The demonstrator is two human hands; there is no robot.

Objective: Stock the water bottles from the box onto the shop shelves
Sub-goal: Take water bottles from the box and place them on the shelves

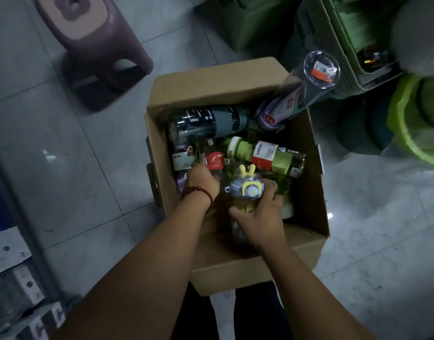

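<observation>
Down on the tile floor [71, 148] sits an open cardboard box [211, 87] with bottles jumbled inside. Right grip [262, 214] is wrapped around a kids bottle [245, 191], the one with a blue lid and yellow ears, standing upright near the box's front wall. Left grip [202, 182], red bracelet [198, 192] on the wrist, is down on a red-label bottle [214, 160] just beside it, but the fingers are tucked out of sight, so can't tell if it's actually got hold of it. Further back a teal bottle [206, 121] and a green bottle [265, 155] lie on their sides, and a purple bottle [297, 94] leans tilted over the back right corner. Pink stool [93, 45] stands off to the box's left.
</observation>
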